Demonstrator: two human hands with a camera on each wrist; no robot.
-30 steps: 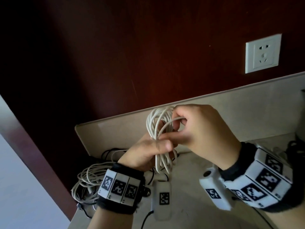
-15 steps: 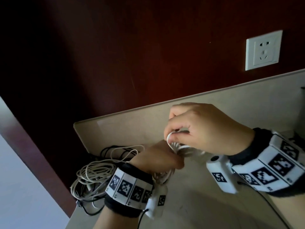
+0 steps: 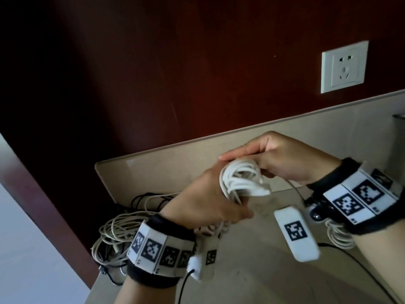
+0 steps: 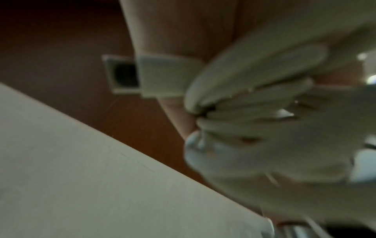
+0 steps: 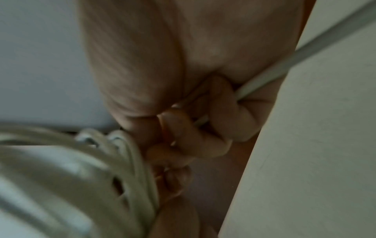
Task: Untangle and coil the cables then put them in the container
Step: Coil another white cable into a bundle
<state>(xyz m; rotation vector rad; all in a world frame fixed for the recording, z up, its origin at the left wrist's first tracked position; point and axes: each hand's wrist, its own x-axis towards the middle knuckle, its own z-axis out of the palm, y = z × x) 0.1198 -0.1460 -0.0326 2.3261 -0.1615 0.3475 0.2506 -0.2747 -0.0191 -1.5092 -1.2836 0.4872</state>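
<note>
A coiled white cable [image 3: 242, 182] is held in the air between both hands, above the beige counter [image 3: 252, 277]. My left hand [image 3: 210, 200] grips the coil from below, fingers curled round its loops. My right hand [image 3: 271, 156] is over the coil's top and curls its fingers round a loose strand [image 5: 262, 80] of the same cable. The left wrist view shows the white loops [image 4: 254, 128] blurred and very close. A tangled heap of pale and black cables [image 3: 122, 229] lies on the counter's left end. No container is clearly in view.
A dark red wall carries a white socket [image 3: 344, 66] at the right. A low beige backsplash [image 3: 175, 167] runs behind the counter. More pale cable loops [image 3: 339, 235] show under my right wrist. A grey object [image 3: 400, 137] stands at the far right edge.
The coil stood upright in the left hand a second ago; now it lies turned sideways and to the right. The right hand has moved from pinching a loop to covering the coil's top.
</note>
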